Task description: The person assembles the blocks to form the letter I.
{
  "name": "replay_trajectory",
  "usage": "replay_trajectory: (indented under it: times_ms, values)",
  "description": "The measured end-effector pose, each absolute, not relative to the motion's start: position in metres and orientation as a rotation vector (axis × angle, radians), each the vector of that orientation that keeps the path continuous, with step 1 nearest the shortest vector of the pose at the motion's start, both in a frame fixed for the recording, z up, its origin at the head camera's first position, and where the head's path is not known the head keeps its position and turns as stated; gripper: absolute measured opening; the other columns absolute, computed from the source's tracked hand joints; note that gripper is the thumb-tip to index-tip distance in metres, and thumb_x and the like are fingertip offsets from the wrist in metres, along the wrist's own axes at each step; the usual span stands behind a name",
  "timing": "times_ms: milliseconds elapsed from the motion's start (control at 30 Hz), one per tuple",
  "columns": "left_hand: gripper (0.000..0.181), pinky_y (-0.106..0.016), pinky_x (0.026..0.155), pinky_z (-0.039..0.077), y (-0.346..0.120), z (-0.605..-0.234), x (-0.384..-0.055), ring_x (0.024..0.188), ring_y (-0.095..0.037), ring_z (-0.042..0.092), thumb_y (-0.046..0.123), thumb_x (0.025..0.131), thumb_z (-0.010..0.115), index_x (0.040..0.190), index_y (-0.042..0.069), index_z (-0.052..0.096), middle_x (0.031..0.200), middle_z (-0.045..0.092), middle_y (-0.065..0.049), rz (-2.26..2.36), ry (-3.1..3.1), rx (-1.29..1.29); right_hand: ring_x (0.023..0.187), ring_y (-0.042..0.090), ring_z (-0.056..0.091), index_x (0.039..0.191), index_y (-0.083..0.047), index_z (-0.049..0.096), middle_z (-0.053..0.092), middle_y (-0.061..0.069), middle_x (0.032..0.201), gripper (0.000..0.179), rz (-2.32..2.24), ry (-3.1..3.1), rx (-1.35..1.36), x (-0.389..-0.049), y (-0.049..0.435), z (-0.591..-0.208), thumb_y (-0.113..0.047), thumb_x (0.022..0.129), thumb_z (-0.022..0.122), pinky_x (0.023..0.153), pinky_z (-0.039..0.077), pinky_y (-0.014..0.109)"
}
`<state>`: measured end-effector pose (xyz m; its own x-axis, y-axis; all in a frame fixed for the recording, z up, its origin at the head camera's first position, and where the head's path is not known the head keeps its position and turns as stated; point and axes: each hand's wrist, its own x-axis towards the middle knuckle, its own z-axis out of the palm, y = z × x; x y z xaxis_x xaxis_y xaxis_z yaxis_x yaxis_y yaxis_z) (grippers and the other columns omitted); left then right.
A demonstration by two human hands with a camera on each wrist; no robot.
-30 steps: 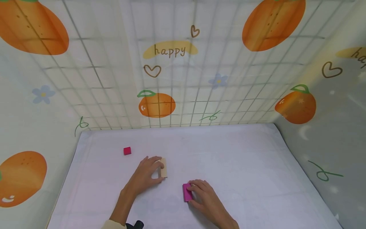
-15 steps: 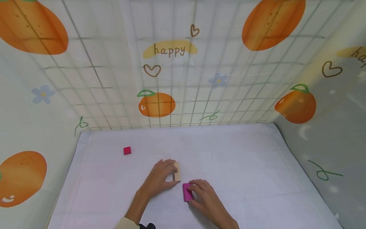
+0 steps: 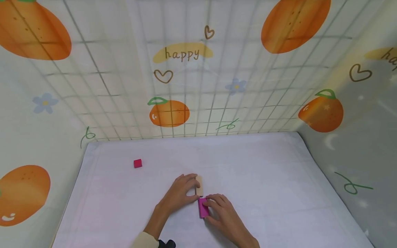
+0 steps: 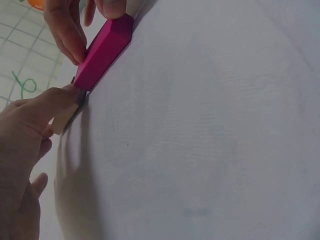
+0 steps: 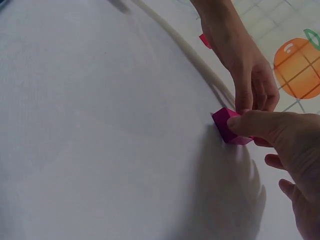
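Observation:
Between its thumb and fingers my left hand (image 3: 180,194) pinches a pale wooden block (image 3: 200,187) by its two ends. My right hand (image 3: 225,215) grips a magenta block (image 3: 202,208) the same way, with a finger over its top. The wooden block sits just beyond the magenta one in the head view, their ends close together. In the left wrist view the magenta block (image 4: 105,52) shows its long side, and the left thumb hides part of the wooden block (image 4: 65,120). The right thumb lies against the magenta block (image 5: 225,127) in the right wrist view.
A small red block (image 3: 138,163) lies at the back left of the white-covered table (image 3: 263,172). Behind stands a curtain (image 3: 124,86) printed with oranges over a wire grid. A black wrist device (image 3: 166,244) shows below the left sleeve (image 3: 145,240).
My left hand has moved the wooden block right and slightly nearer, up to the far end of the magenta block. The right hand and magenta block have stayed in place.

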<state>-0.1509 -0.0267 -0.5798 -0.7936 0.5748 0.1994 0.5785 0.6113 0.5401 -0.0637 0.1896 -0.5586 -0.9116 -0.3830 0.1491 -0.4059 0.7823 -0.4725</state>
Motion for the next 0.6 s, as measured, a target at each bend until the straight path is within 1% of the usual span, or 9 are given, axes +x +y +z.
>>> replay_trajectory:
  times_ms: [167, 300, 467, 600]
  values:
    - [0.025, -0.052, 0.117, 0.024, -0.0300, -0.5840, -0.1522, 0.138, -0.016, 0.042, 0.036, 0.092, 0.072, 0.113, 0.025, 0.065, 0.143, 0.054, -0.001, -0.935, -2.827, -1.024, 0.121, 0.021, 0.050, 0.117, -0.017, 0.072, 0.063, 0.000, 0.125, 0.041, 0.784, -2.925, 0.651, -0.0638, 0.1890, -0.5585, -0.027, 0.079, 0.085, 0.102, 0.047, 0.048]
    - [0.020, -0.053, 0.117, 0.025, -0.0316, -0.5849, -0.1513, 0.138, -0.018, 0.042, 0.032, 0.096, 0.067, 0.114, 0.026, 0.065, 0.144, 0.053, -0.002, -0.910, -2.817, -1.032, 0.121, 0.021, 0.050, 0.116, -0.017, 0.072, 0.063, 0.000, 0.125, 0.041, 0.779, -2.921, 0.662, -0.0643, 0.1886, -0.5575, -0.025, 0.079, 0.085, 0.102, 0.046, 0.047]
    - [0.020, -0.055, 0.116, 0.026, -0.0314, -0.5836, -0.1497, 0.139, -0.021, 0.042, 0.029, 0.097, 0.066, 0.116, 0.025, 0.066, 0.143, 0.054, -0.004, -0.907, -2.785, -1.040, 0.122, 0.020, 0.049, 0.116, -0.017, 0.072, 0.062, 0.000, 0.126, 0.040, 0.779, -2.928, 0.658, -0.0645, 0.1875, -0.5575, -0.025, 0.079, 0.085, 0.103, 0.046, 0.047]
    - [0.021, -0.055, 0.116, 0.025, -0.0310, -0.5838, -0.1491, 0.139, -0.021, 0.041, 0.029, 0.097, 0.066, 0.117, 0.025, 0.067, 0.144, 0.054, -0.004, -0.903, -2.783, -1.039, 0.122, 0.019, 0.049, 0.117, -0.017, 0.072, 0.062, -0.001, 0.126, 0.040, 0.786, -2.923, 0.656, -0.0643, 0.1865, -0.5582, -0.026, 0.079, 0.085, 0.102, 0.046, 0.047]
